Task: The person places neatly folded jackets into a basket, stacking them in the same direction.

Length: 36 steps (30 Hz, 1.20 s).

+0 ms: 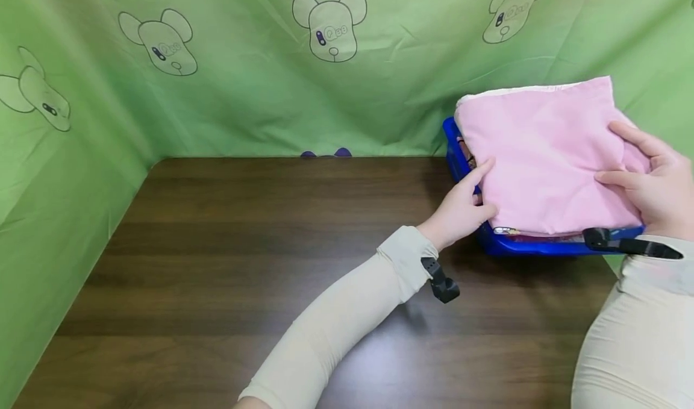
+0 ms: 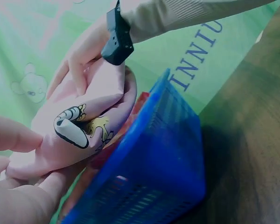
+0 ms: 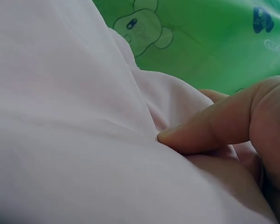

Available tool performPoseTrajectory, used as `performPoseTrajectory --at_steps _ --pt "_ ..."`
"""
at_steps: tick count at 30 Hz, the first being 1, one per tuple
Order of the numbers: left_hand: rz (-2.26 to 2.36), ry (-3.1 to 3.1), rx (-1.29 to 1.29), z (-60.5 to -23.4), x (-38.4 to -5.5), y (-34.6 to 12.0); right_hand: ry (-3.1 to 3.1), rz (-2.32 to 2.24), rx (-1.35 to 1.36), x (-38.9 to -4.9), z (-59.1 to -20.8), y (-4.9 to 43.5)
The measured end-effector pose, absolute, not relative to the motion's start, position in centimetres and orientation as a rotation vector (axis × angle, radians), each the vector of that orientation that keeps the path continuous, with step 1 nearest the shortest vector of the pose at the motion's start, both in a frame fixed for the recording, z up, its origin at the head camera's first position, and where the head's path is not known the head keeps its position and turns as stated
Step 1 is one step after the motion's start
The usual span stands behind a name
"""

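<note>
A folded pink cloth (image 1: 547,156) with a white layer along its far edge lies over the blue plastic basket (image 1: 509,246). My left hand (image 1: 458,207) grips the cloth's left edge, thumb on the near corner. At the right side my right hand (image 1: 658,183) pinches the fabric, its thumb pressing a crease into it. In the left wrist view the cloth (image 2: 60,154) bulges in soft folds and bears a black, white and yellow cartoon print. The right wrist view shows my right thumb (image 3: 191,135) pushed into the fabric; the fingers behind it are mostly hidden.
Reddish items (image 2: 140,105) show inside the basket beneath the cloth. The basket stands at the far right of the brown wooden table (image 1: 244,264). Green curtains (image 1: 244,96) with bear-head outlines hang behind and at the sides. Black wrist devices (image 1: 441,282) sit at both cuffs.
</note>
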<state>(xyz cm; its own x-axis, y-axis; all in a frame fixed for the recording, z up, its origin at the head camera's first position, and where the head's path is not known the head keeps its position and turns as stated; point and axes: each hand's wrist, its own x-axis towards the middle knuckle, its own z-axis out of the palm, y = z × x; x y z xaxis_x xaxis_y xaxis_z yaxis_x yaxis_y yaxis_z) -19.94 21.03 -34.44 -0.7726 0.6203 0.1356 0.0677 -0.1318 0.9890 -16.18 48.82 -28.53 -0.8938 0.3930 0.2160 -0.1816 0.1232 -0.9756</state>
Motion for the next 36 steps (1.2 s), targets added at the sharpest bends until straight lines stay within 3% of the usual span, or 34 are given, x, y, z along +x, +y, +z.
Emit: performPoseTrajectory --at_steps 13,20,27,36 --pt "1.763 1.942 0.893 -35.1 -19.4 22.4 -2.454 1.489 -0.392 -17.5 -30.4 52.5" --pt "1.443 2.363 1.002 -35.3 -19.5 22.2 -2.743 1.174 -0.409 -17.4 -30.7 53.0" --pt "1.428 2.402 0.995 -35.3 -19.3 22.2 -3.035 0.887 -0.259 -17.4 -28.6 50.8" --pt "1.705 2.165 0.861 -35.9 -19.4 22.4 -3.249 0.518 -0.090 -20.3 -27.0 45.5"
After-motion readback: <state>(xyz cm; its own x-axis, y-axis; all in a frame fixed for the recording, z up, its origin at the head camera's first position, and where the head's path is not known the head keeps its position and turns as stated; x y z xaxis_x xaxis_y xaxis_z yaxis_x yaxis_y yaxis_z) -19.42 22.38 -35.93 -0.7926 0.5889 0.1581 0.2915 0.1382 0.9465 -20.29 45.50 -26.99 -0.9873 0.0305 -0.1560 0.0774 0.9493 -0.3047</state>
